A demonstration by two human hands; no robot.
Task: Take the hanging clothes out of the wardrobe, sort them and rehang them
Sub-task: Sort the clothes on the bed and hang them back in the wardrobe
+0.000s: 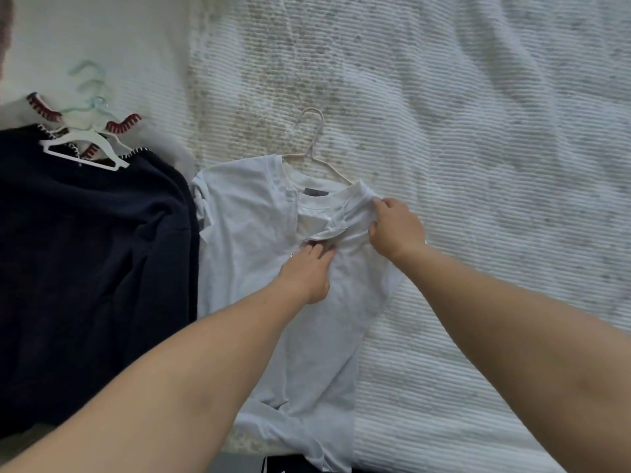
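Observation:
A white T-shirt (252,254) lies flat on the bed with a thin cream wire hanger (316,138) in its neck, hook pointing away from me. My right hand (392,230) pinches the shirt's right shoulder beside the collar. My left hand (309,271) grips a bunched fold of the shirt's front just below the collar. To the left lies a dark navy garment (88,268) with white stitched edging, on a white plastic hanger (85,148).
A white ribbed bedspread (478,131) covers the bed to the right and beyond the shirt. More hangers, pale green (87,76) among them, and red-and-white trim pieces (123,124) lie stacked above the navy garment. A dark object (283,464) shows at the bottom edge.

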